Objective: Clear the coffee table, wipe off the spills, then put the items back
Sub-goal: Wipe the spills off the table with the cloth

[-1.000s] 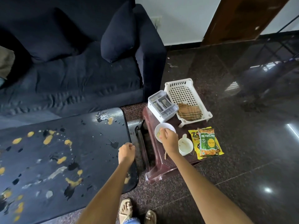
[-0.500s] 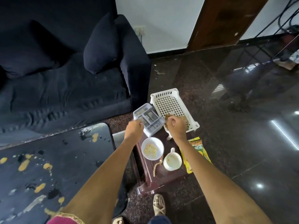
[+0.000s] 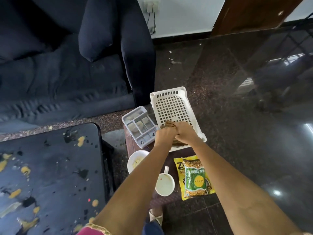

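Nearest the camera, on the small maroon plastic side table [image 3: 133, 143], stood a white ceramic mug [image 3: 164, 184] with a white round bowl [image 3: 135, 161] of pale scraps to its left and, to its right, a green snack packet [image 3: 194, 177] lying on a yellow one [image 3: 178, 165]. Just beyond them both hands met over the near end of the white perforated plastic basket [image 3: 172, 106]: the left hand [image 3: 165, 134] and the right hand [image 3: 184, 131] each had fingers curled around the brown checked folded cloth [image 3: 170, 123], which sat in the basket directly under that two-handed grip. A grey compartmented cutlery holder [image 3: 138, 126] touched the basket's left wall, so lifting straight up looked the freest path. The black spill-spattered coffee table [image 3: 50, 167] lay to the left, nearer the left hand, with a narrow gap of floor between the two tables. Beyond stood the dark blue fabric sofa [image 3: 67, 73]; polished dark floor [image 3: 237, 99] lay open to the right.
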Demonstrator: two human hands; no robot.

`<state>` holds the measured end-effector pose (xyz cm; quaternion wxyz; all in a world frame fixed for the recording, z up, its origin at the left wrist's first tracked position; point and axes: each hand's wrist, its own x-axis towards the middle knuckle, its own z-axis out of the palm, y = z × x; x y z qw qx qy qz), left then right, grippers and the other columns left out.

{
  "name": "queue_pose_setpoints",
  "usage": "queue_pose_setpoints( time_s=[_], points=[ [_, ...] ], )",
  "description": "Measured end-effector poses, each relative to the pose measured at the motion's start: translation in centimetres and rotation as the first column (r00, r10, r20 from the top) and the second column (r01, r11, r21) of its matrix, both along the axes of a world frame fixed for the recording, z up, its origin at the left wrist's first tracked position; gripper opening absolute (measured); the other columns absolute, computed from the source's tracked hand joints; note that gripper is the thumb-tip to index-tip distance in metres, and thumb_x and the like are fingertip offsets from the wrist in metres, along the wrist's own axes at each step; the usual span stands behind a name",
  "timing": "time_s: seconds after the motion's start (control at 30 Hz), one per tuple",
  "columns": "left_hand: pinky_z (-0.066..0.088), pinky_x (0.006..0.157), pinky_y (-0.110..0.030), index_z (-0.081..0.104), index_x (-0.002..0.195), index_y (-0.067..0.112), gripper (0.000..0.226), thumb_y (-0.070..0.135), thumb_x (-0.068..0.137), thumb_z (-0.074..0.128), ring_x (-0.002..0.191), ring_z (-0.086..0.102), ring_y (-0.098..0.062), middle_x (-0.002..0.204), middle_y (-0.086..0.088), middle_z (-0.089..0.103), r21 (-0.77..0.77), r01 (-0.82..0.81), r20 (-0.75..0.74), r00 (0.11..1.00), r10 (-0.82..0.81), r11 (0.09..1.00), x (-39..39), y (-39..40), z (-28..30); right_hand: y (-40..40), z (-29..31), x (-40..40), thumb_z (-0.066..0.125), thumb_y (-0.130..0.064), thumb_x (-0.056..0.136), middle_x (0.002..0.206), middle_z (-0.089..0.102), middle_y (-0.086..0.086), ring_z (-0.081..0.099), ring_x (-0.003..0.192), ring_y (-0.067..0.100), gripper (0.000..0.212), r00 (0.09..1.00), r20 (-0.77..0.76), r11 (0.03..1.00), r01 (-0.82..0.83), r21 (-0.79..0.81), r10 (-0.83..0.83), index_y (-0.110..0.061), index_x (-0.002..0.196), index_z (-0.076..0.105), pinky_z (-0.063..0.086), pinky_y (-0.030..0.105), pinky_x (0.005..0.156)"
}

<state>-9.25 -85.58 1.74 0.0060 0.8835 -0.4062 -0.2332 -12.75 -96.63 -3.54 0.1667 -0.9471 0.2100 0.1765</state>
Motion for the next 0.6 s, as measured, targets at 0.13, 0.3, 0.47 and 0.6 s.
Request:
queue_pose_setpoints(
  time_s=[0.13,0.3,0.47,0.6],
  points=[
    [0.051,0.081,-0.035,0.055,0.12,0.003,0.028,0.005,0.095,0.044,0.106,0.062,-0.026,0.117,-0.011,0.062,0.055,0.112,0.067,0.991,-0.116,0.992,-1.4,-0.8,-1.4,-0.7,-0.6,0.5,0.054,-0.023,0.09,0.118,0.055,0.011,0.048,0.111,0.029,0.033,0.997,-0.036,0.99,-0.076,-0.118,0.072,-0.01,0.121,0.053,0.041,0.038,0.094],
    [0.048,0.083,-0.033,0.06,0.116,0.009,0.043,0.041,0.088,0.058,0.107,0.062,-0.025,0.114,-0.006,0.066,0.081,0.22,0.007,0.975,-0.222,0.972,-2.1,-1.0,-2.2,-2.1,-0.7,0.7,0.071,-0.033,0.079,0.115,0.052,0.01,0.045,0.11,0.027,0.044,0.995,-0.097,0.999,-0.016,-0.034,0.013,-0.01,0.114,0.055,0.043,0.036,0.091],
    [0.049,0.083,-0.035,0.063,0.11,0.005,0.031,0.028,0.09,0.059,0.108,0.06,-0.027,0.113,-0.01,0.065,0.095,0.185,0.008,0.982,-0.186,0.978,-2.3,-1.0,-2.4,-2.1,-0.2,-0.7,0.061,-0.03,0.088,0.104,0.065,0.009,0.057,0.096,0.03,0.033,0.962,0.111,0.968,0.252,-0.019,-0.248,-0.011,0.11,0.046,0.035,0.037,0.085],
    [0.048,0.087,-0.038,0.061,0.113,0.006,0.038,0.036,0.091,0.056,0.111,0.057,-0.028,0.115,-0.011,0.063,0.063,0.1,-0.073,0.993,-0.096,0.993,-2.4,-0.4,-2.6,-2.6,2.0,-0.8,0.07,-0.025,0.081,0.109,0.062,0.008,0.057,0.105,0.027,0.038,0.676,0.223,0.687,0.56,0.464,-0.702,-0.009,0.111,0.053,0.039,0.042,0.098]
  ],
)
